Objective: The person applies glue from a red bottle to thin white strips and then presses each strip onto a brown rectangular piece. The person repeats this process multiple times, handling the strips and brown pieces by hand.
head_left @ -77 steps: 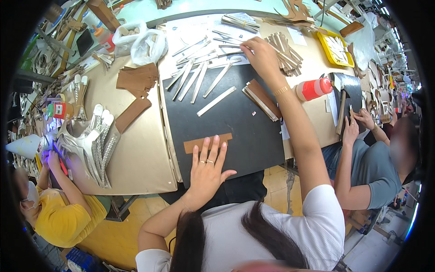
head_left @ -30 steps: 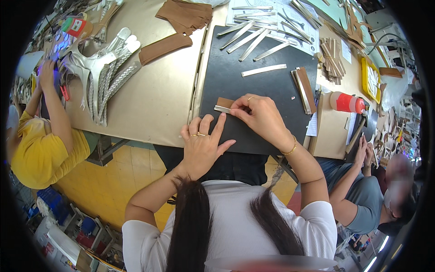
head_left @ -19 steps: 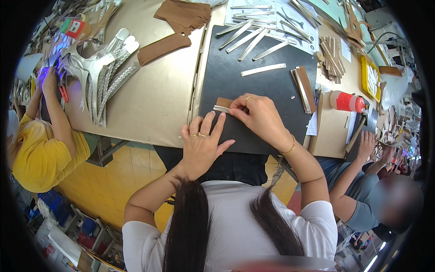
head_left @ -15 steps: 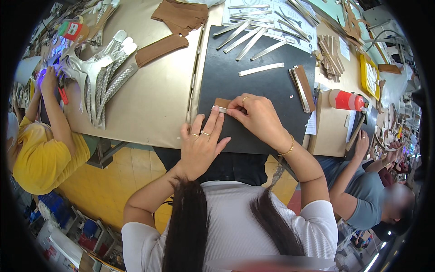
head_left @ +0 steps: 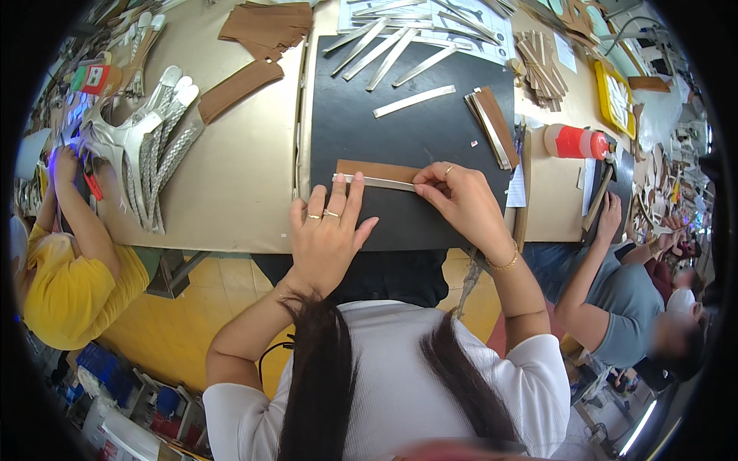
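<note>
A brown leather-like strip lies crosswise on the black mat, with a narrow silver strip along its near edge. My left hand rests with fingers stretched out, its fingertips pressing the left end of the silver strip. At the right end, thumb and fingers of my right hand pinch the silver strip where it meets the brown one. That end is partly hidden by the fingers. Beyond my hands, a single silver strip lies on the mat.
Several silver strips lie scattered at the far side. A stack of brown and silver strips is on the mat's right. Brown pieces and silver braided straps lie left. A red-labelled bottle stands right. People work on both sides.
My right hand has slid rightward along the silver strip, uncovering more of both strips. My left fingertips stay at the left end. The whole view has shifted slightly.
</note>
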`<state>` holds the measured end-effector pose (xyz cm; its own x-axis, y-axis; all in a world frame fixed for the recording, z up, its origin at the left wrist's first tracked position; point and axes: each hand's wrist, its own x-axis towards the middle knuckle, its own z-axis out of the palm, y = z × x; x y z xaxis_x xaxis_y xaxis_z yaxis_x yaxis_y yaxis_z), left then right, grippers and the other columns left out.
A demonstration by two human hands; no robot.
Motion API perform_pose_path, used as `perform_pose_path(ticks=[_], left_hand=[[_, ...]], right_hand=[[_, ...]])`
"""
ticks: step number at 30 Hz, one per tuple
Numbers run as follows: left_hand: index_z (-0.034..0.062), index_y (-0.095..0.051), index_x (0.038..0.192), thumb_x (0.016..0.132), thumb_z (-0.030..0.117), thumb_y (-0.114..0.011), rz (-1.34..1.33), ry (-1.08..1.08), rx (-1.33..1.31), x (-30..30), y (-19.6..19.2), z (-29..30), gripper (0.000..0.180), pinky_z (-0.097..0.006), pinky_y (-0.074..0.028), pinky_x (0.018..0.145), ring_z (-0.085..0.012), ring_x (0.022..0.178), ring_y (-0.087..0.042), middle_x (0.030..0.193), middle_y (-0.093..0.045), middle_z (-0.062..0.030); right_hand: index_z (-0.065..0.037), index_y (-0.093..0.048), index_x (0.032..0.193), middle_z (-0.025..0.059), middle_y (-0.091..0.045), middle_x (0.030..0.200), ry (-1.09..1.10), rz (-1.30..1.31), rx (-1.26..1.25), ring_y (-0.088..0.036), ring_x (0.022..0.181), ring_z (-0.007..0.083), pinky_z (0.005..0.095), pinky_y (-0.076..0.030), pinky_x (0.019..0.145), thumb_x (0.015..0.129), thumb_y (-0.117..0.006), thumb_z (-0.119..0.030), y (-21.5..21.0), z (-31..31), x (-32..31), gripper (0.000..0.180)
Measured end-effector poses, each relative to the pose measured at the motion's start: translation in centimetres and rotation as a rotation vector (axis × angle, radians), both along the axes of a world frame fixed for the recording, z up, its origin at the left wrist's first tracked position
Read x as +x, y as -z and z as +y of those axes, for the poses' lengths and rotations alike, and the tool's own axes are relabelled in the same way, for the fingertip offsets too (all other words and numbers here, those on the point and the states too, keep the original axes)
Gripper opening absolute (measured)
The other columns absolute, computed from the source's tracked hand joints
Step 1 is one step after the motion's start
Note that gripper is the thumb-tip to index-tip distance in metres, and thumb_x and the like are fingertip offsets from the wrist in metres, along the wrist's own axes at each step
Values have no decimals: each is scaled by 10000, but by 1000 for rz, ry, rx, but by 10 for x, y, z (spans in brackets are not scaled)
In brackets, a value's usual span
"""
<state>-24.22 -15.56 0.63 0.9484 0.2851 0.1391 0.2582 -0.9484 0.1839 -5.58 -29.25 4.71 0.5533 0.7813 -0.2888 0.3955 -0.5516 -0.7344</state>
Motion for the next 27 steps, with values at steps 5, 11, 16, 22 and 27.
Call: perform_pose_path(ticks=[5, 11, 16, 22, 27], left_hand=[[122, -555, 1379, 837, 493, -705, 42, 6, 106, 6, 1, -2, 673, -449, -373, 920, -256, 1059, -530, 1219, -600, -96], [173, -542, 1397, 845, 546, -659, 80, 19, 147, 7, 3, -3, 676, -476, -377, 897, -263, 1069, -521, 1210, -586, -96], [317, -509, 1427, 827, 612, -618, 113, 25, 184, 9, 1, -7, 678, -484, -356, 906, -285, 1065, -514, 1236, -581, -131], [422, -438, 1464, 784, 683, -580, 196, 19, 145, 12, -6, -13, 742, -495, -343, 922, -321, 1092, -499, 1282, -560, -181], [420, -425, 1472, 778, 685, -594, 229, 17, 118, 11, -6, -13, 762, -510, -334, 936, -329, 1127, -484, 1306, -544, -182]], right_hand=[[-21, -686, 875, 146, -675, 809, -33, -3, -36, -667, 711, 288, 365, -512, 675, 861, -673, -115, 0, 0, 5, 96], [-25, -698, 922, 124, -660, 786, -110, -94, 2, -626, 639, 241, 329, -498, 625, 837, -696, -100, 7, 1, 12, 114], [-32, -701, 913, 123, -659, 785, -148, -123, 26, -631, 643, 249, 336, -501, 627, 842, -691, -103, 11, 1, 14, 100], [-40, -707, 974, 101, -652, 1049, -241, -410, -27, -639, 882, 251, 341, -499, 768, 818, -675, -96, 15, -11, -3, 168], [-75, -712, 1091, 78, -588, 1262, -325, -731, 174, -565, 1083, 247, 390, -436, 907, 796, -682, -116, 25, -25, -16, 299]])
